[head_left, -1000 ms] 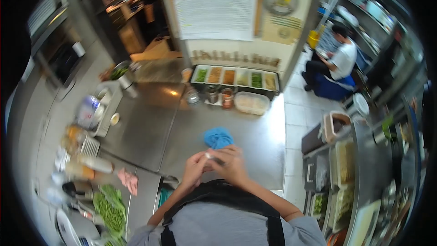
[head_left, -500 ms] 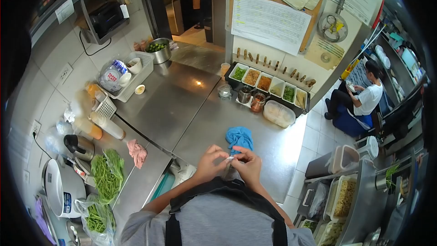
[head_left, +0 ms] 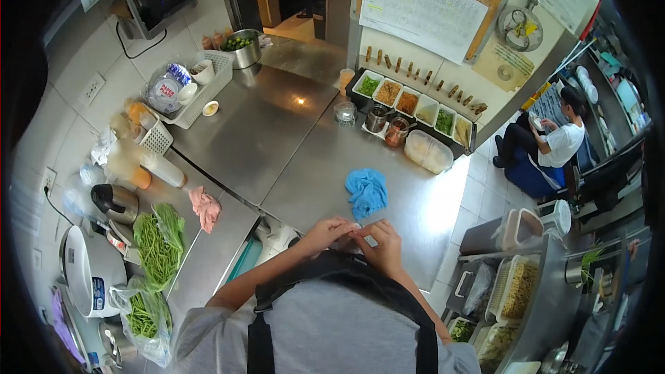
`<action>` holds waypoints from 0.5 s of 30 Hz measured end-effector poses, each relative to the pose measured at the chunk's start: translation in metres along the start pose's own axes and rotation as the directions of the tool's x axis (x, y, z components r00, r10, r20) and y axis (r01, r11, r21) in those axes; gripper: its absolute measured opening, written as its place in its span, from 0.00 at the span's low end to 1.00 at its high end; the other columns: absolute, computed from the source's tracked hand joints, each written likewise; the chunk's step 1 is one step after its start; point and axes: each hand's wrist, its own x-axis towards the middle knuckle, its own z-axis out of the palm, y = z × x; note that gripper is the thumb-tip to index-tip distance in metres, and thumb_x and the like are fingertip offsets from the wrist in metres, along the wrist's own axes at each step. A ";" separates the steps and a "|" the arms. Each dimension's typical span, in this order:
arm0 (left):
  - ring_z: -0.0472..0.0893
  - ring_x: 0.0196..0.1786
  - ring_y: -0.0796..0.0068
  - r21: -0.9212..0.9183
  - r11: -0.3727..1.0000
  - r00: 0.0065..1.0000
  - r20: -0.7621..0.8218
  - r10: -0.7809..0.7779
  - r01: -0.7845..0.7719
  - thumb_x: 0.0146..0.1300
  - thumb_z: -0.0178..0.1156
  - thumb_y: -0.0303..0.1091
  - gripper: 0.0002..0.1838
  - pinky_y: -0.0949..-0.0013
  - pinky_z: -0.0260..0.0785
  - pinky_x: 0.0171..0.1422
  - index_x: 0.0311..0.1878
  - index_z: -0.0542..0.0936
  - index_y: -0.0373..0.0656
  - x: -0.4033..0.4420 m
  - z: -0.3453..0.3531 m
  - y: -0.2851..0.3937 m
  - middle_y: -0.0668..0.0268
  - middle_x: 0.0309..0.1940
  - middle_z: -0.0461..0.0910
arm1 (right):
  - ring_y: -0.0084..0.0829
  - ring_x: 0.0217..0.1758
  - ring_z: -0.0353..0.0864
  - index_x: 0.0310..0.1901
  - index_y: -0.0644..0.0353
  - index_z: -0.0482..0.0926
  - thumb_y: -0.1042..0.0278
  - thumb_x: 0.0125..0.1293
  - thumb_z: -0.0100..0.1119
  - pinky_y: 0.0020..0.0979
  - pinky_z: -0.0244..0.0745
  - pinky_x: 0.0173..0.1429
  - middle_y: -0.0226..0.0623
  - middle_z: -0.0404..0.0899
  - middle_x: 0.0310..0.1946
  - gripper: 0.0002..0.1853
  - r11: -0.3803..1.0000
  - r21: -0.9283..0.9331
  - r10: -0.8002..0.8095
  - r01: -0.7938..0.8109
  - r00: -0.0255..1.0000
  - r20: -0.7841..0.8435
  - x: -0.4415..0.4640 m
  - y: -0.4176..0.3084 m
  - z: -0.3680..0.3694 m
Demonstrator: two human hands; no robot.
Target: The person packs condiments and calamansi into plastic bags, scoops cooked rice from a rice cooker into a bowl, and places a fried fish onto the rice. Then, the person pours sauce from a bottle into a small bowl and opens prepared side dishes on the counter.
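The steel bench (head_left: 298, 159) extends ahead of the wearer and along the left side; a seated person (head_left: 564, 142) in a white top occupies the area beyond its right edge, holding a pale object too small to identify; a large white cooker (head_left: 86, 273) stands at the lower left, with a bundle of long-stemmed greens (head_left: 158, 249) beside it; a black rack (head_left: 360, 102) containing six food trays is positioned at the far right of the bench; a white basket (head_left: 216, 86) and a steel pot (head_left: 247, 56) are located at the far left, the pot holding round green items; a translucent lidded container (head_left: 428, 152) sits in front of the rack; the left hand (head_left: 330, 233) and right hand (head_left: 382, 241) are brought together at the near edge of the bench, fingers bent, fingertips meeting and pinching one item; a crumpled blue cloth (head_left: 366, 192) lies on the bench just beyond the hands; a pink cloth (head_left: 205, 208) lies to the left; a small pale item (head_left: 356, 227) is located between the fingertips of both hands, mostly covered by them; its exact type cannot be determined.
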 end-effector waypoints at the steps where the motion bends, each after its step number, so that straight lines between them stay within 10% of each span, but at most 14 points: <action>1: 0.74 0.49 0.83 -0.016 1.000 1.000 0.001 -0.026 0.026 0.73 0.53 0.38 0.14 0.76 0.68 0.52 0.51 0.80 0.39 0.002 0.000 -0.004 0.68 0.51 0.73 | 0.40 0.34 0.77 0.30 0.60 0.81 0.75 0.50 0.72 0.35 0.73 0.40 0.36 0.80 0.28 0.08 1.000 0.006 -0.010 0.009 1.000 0.011 -0.002 0.003 0.003; 15: 0.71 0.56 0.72 0.451 0.736 0.861 0.318 0.397 -0.505 0.73 0.52 0.36 0.13 0.68 0.63 0.62 0.52 0.77 0.38 -0.004 -0.002 -0.002 0.63 0.50 0.71 | 0.23 0.31 0.77 0.31 0.63 0.82 0.76 0.55 0.71 0.25 0.73 0.38 0.34 0.79 0.27 0.06 0.966 0.088 0.259 -0.244 0.914 -0.311 0.004 -0.012 0.008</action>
